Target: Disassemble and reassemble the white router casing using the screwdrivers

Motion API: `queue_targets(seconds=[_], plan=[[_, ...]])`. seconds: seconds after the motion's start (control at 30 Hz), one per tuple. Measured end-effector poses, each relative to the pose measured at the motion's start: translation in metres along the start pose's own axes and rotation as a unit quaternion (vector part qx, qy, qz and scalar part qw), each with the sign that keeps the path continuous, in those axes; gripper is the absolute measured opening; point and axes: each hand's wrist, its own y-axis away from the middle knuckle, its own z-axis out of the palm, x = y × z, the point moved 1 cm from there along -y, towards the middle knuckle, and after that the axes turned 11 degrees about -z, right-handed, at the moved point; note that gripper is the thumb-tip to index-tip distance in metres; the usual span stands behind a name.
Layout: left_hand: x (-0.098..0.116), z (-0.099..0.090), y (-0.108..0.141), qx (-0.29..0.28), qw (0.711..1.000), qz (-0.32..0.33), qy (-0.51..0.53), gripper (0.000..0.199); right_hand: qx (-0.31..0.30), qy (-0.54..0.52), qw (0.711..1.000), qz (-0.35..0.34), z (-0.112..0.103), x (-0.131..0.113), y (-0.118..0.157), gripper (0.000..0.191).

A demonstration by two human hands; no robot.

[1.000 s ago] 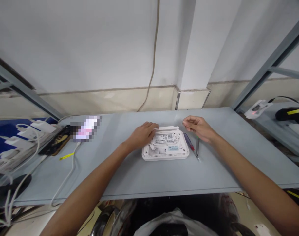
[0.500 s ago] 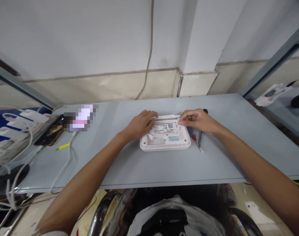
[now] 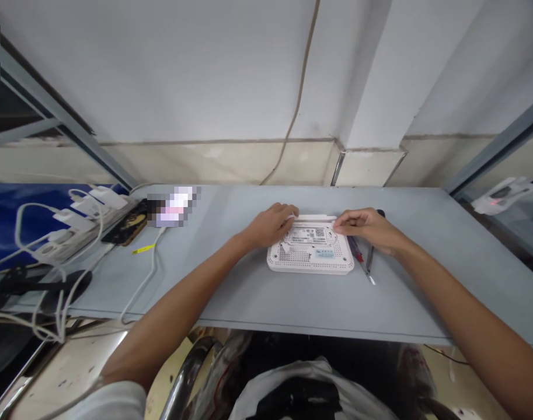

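White plastic router (image 3: 312,262) lies upside down, vents and label side up, around the middle of the grey tabletop (image 3: 248,303). Left hand (image 3: 268,227) sits on the router's back-left part, left fingers (image 3: 288,212) curled over the back edge. Right hand (image 3: 366,226) is on the back-right corner, right fingers (image 3: 347,220) laid across it, lightly bent. Both touch the router; cannot tell if either is actually gripping it. Just beside the router's right edge lie a blue-and-red screwdriver (image 3: 358,255) and a thin dark-handled screwdriver (image 3: 370,259), tips close together, the dark handle reaching under the right hand. Toward the left edge of the tabletop: power strip (image 3: 80,221) with white chargers, dark phone (image 3: 126,226), pixelated object (image 3: 173,207), yellow tag (image 3: 143,249), white cable (image 3: 150,280).
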Motion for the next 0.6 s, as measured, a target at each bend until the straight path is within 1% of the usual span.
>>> queue_targets(seconds=[0.17,0.23,0.27,0.4,0.47,0.53,0.6], plan=[[-0.001,-0.001,0.001,0.005,1.000,0.002,-0.009,0.027,-0.016,-0.035,0.999,0.011,0.000,0.002,-0.002,0.043],[-0.001,-0.001,0.001,0.002,1.000,-0.005,-0.005,0.027,-0.003,-0.047,0.999,-0.002,-0.004,0.004,-0.004,0.044],[-0.001,-0.001,0.000,0.001,1.000,-0.005,-0.003,0.027,0.015,-0.049,0.999,-0.017,-0.007,0.004,-0.005,0.044],[0.000,0.000,0.000,0.007,1.000,0.000,-0.007,0.026,0.137,-0.043,0.986,-0.090,-0.024,0.000,-0.009,0.038],[0.000,0.000,0.000,0.009,1.000,-0.004,-0.010,0.026,0.165,-0.042,0.980,-0.101,-0.028,-0.005,-0.011,0.035],[0.001,0.000,0.000,0.002,1.000,-0.003,-0.007,0.025,0.156,-0.046,0.981,-0.102,-0.026,-0.016,-0.013,0.033],[0.001,-0.001,0.001,0.001,1.000,-0.001,-0.002,0.024,0.135,-0.049,0.984,-0.105,-0.016,-0.035,-0.016,0.034]])
